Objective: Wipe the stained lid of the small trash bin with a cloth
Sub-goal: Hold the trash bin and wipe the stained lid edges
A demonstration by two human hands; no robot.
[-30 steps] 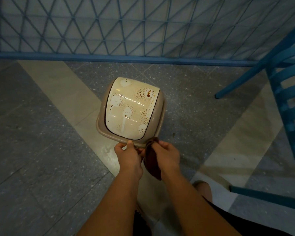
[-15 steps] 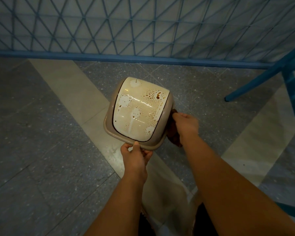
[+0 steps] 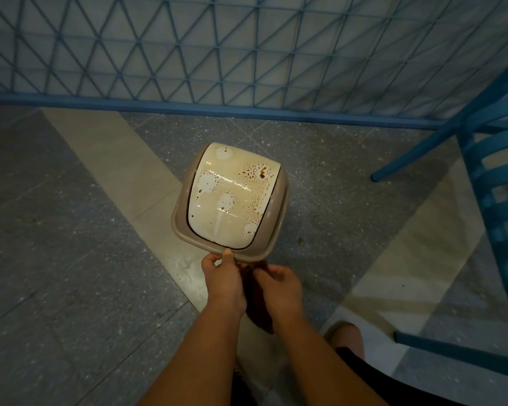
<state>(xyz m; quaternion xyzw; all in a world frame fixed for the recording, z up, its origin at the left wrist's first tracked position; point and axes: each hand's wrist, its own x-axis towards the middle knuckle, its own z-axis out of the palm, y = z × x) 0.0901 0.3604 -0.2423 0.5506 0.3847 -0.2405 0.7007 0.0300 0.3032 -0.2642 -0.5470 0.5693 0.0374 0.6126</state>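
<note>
A small beige trash bin [image 3: 272,218] stands on the tiled floor, seen from above. Its cream swing lid [image 3: 232,197] is covered in brown speckled stains and pale blotches. My left hand [image 3: 223,278] grips the bin's near rim, thumb on top. Just right of it, my right hand [image 3: 280,287] holds a dark brown cloth [image 3: 257,306] that hangs down between my two wrists, below the rim. The cloth does not touch the lid.
A blue lattice fence [image 3: 247,54] runs across the back with a blue base rail. A blue slatted chair [image 3: 499,200] stands at the right, one leg reaching toward the bin. My knee [image 3: 346,335] shows at the bottom right.
My right hand with the cloth has come back from the bin's right side to the near rim beside my left hand. The left hand kept its grip on the rim.
</note>
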